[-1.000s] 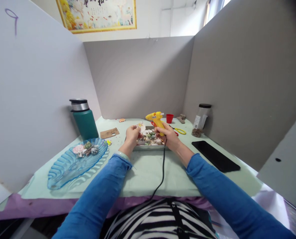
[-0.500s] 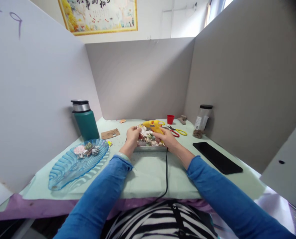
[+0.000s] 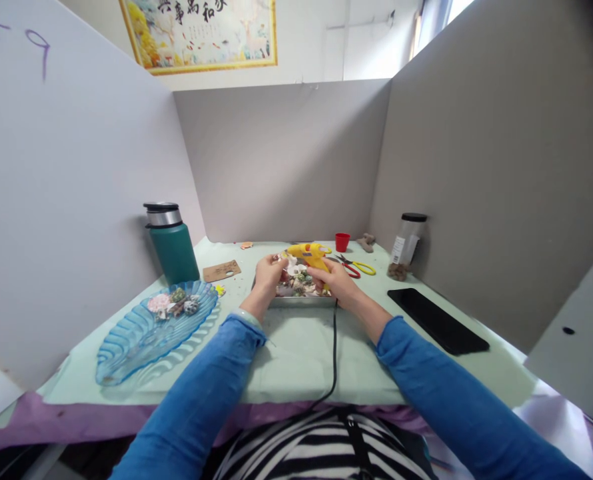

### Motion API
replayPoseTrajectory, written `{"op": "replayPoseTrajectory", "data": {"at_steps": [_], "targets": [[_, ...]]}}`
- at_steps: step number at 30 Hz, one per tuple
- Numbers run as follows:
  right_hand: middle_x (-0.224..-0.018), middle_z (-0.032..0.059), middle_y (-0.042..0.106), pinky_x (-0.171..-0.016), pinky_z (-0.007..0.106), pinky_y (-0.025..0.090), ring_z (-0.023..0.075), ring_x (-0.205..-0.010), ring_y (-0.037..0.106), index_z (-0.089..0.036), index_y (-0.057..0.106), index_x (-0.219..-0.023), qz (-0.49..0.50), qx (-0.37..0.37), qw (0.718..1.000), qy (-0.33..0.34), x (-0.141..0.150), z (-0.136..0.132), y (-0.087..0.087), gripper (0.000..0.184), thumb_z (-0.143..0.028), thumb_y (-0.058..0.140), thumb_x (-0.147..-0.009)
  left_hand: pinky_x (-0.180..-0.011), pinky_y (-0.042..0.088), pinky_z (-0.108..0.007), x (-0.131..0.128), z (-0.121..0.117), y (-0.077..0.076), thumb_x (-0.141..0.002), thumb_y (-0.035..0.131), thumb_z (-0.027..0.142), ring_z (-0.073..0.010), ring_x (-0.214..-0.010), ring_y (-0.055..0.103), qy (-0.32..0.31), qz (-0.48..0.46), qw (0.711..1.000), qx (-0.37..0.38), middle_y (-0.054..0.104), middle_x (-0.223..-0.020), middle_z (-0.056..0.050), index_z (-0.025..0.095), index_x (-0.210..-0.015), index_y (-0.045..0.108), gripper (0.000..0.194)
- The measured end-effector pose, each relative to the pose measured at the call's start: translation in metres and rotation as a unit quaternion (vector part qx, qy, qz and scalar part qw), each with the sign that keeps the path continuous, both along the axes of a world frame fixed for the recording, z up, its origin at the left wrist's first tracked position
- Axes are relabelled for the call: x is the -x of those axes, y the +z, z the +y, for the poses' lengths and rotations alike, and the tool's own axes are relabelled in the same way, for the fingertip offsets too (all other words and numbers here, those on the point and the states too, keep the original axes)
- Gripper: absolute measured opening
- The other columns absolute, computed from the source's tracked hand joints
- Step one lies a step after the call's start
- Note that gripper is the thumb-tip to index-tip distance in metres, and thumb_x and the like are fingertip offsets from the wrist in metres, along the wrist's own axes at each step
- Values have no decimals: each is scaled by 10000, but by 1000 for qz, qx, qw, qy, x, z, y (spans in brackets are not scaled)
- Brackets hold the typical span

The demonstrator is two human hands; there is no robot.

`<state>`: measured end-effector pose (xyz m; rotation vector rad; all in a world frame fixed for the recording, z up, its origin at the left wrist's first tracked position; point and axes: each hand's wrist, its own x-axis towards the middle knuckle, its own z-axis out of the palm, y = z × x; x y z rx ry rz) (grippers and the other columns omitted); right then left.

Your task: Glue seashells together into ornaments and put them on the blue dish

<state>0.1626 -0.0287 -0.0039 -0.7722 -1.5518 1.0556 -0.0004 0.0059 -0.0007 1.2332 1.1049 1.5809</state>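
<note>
1. Glue gun [image 3: 307,251] has dipped since earlier, nozzle now beside the pale piece [image 3: 282,259] our left hand [image 3: 266,279] pinches.
2. Our right hand [image 3: 342,283] is wrapped round it, near the tray [image 3: 304,302] at twelve.
3. Tray's pretty full, small stuff [image 3: 178,301] sits on our ten-o'clock dish [image 3: 136,350]; can't tell if glue's on.

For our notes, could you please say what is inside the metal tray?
The metal tray holds white, brown and green pieces; what lies behind the left hand and right hand is hidden.
</note>
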Motion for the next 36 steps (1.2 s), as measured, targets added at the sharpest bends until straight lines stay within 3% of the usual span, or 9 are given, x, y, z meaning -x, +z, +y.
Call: {"op": "replayPoseTrajectory", "data": {"at_steps": [15,36], "targets": [[-516,-65,470,-431,239,326,87,-432,402,-191,528,-755,13,19,1000,-18,2,-4,3,286,-418,683,-679,-406,366,-193,2,2,-1,-670,709,338,-71,-370,461,9,-23,1000,0,507,-507,66,157,-811,561,273],[-512,-64,483,-392,231,290,78,-393,390,-194,522,-749,8,21,999,-25,1,0,-2,270,-405,685,-701,-367,321,-186,3,4,-3,-706,648,286,-72,-335,430,20,-2,1000,-9,491,-459,64,156,-762,560,168]]}}
